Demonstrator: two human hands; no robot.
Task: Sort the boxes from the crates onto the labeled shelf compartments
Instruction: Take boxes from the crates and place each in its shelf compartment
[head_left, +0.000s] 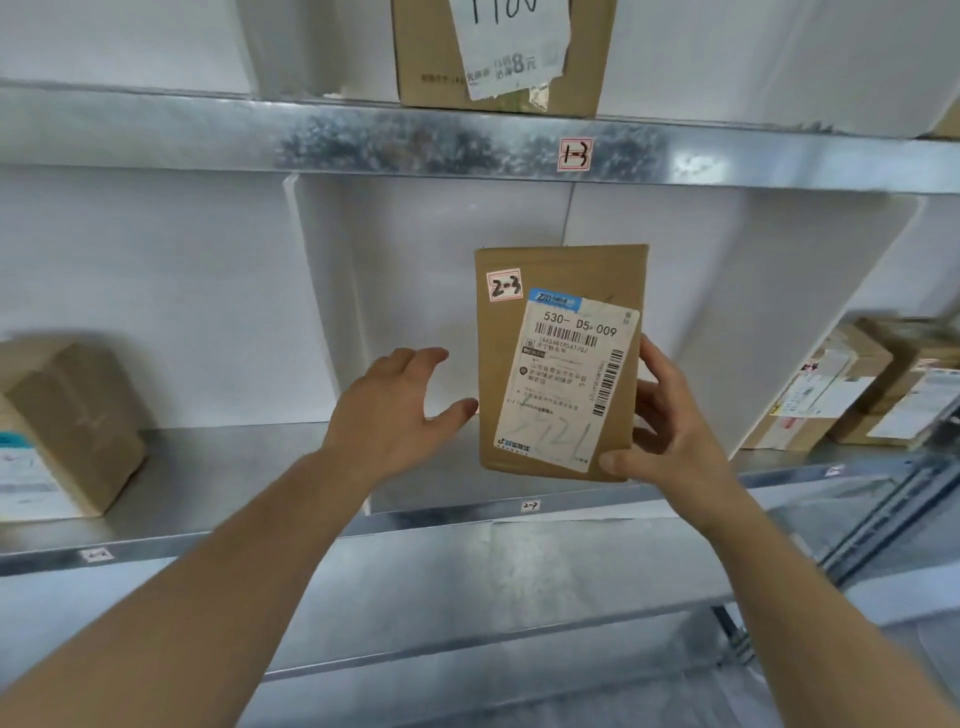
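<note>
Head view: right hand (670, 431) is gripping the flat brown box (558, 364), tagged 2-3, upright before the middle shelf (249, 467). Left hand (400, 410) is hovering spread just beside it. That one-sided grip is risking a tip, and the blurred shelf tag (530, 505) is inviting misplacement.

The held box (558, 364) bears a "2-3" sticker (504, 285) and "530-D5 009"; the upper shelf edge (363, 140) reads "1-3" (575, 155).

Behind your held box (558, 358) the shelf bay (421, 473) is open; one carton (78, 421) stands well left of it, stacked cartons (852, 384) right.
</note>
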